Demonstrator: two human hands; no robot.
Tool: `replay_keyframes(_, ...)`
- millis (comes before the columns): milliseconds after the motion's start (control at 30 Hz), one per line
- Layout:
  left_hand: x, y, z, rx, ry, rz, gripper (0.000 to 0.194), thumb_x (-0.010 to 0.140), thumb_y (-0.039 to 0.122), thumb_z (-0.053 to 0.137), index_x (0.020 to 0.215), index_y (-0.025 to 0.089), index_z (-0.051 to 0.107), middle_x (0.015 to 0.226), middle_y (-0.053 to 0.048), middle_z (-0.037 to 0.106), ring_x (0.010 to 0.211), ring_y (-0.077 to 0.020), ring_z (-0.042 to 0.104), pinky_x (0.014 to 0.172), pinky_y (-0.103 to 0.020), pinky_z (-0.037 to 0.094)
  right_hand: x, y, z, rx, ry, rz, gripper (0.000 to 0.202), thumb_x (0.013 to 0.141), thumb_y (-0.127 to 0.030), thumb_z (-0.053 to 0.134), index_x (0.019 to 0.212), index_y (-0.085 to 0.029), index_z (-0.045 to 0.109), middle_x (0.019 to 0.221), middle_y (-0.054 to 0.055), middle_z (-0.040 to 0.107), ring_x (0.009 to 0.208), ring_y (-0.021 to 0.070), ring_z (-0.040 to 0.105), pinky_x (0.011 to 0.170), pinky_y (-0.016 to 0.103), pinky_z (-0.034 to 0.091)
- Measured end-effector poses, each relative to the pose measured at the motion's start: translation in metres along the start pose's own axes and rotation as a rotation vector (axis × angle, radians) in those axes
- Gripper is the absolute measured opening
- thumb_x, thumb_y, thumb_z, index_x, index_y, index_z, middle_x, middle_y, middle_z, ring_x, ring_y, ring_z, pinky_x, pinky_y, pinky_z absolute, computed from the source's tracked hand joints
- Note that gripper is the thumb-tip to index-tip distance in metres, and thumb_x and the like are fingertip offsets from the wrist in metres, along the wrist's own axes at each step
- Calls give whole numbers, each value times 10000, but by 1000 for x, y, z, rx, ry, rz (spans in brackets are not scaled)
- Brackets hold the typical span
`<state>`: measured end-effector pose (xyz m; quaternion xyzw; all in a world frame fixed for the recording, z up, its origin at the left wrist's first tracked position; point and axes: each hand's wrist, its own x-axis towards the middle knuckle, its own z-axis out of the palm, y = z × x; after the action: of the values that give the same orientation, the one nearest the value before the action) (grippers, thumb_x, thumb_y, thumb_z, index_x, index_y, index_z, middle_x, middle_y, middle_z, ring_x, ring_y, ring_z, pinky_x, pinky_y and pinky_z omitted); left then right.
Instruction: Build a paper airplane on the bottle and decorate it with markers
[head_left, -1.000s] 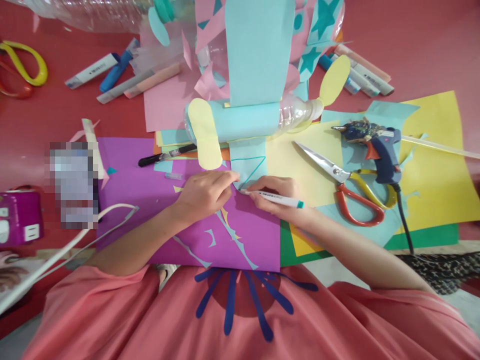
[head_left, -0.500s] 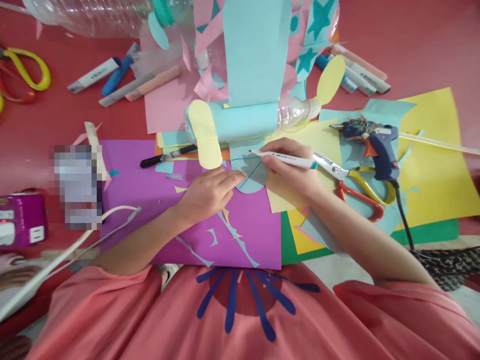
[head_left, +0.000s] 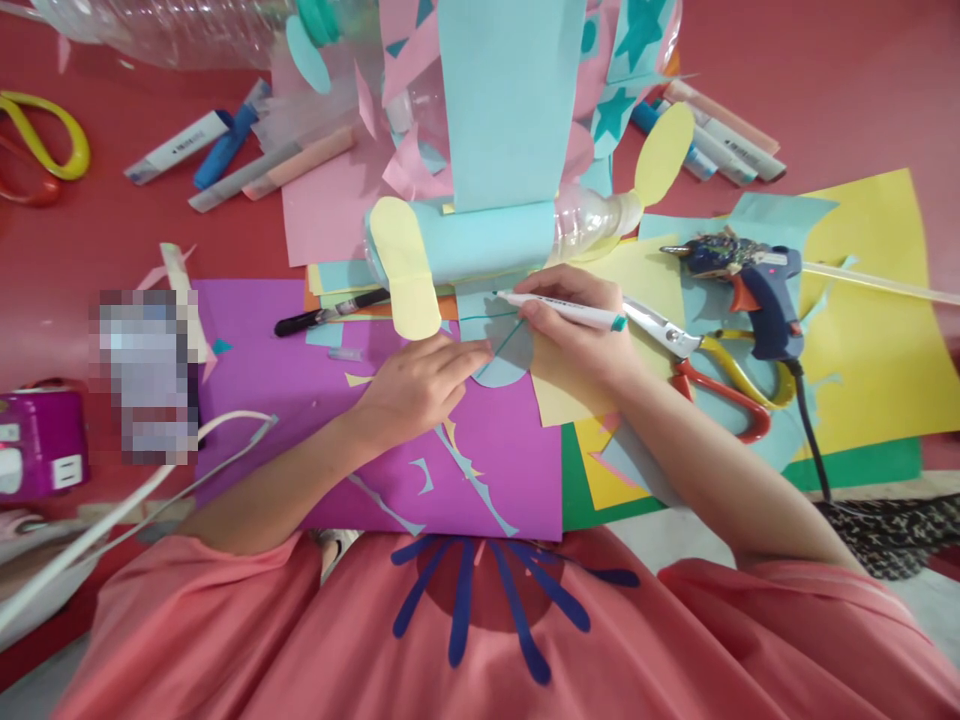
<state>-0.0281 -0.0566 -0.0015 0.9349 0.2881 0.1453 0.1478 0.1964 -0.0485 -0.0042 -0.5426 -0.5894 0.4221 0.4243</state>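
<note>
Between the fingers of my right hand (head_left: 574,310) is a white marker (head_left: 577,311) with a green end, its tip over a light blue paper piece (head_left: 495,365). Green lines run across that rounded piece. My left hand (head_left: 424,385) lies flat, its fingertips stretched onto the left edge of the blue paper. Just beyond both hands rests a plastic bottle (head_left: 592,222) wrapped in light blue paper, with yellow paper ovals (head_left: 405,268) at its ends. A tall light blue strip (head_left: 510,110) stands up behind the wrap.
Scissors (head_left: 731,400) and a blue glue gun (head_left: 757,275) lie right of my right hand. Purple paper (head_left: 510,470) with scraps spreads under my left arm. Several markers (head_left: 180,147) lie at the back. A phone (head_left: 150,375) and white cable (head_left: 157,485) are at left.
The marker's tip has shifted slightly left and up over the blue paper, with my right hand moving along. My left hand stays in place. The view has shifted slightly.
</note>
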Motion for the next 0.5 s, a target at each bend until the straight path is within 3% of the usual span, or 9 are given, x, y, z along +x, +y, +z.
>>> replay_keyframes(267,2,1,-1,23,69,59,328,915,5,408,1140,103,626,1108,-78,760,908,-202,687,816,-342,597,-1,0,3,-53,11,-7,42,823,-206,650,863,-202,664,797,0,716,704,119,657,646,263,531)
replay_keyframes(500,1,0,0,19,0,12,372,924,18,392,1179,140,634,1148,-61,752,988,-192,693,878,-339,601,0,1,4,-83,14,-15,43,838,-238,652,874,-215,656,797,-5,708,708,123,655,642,264,535)
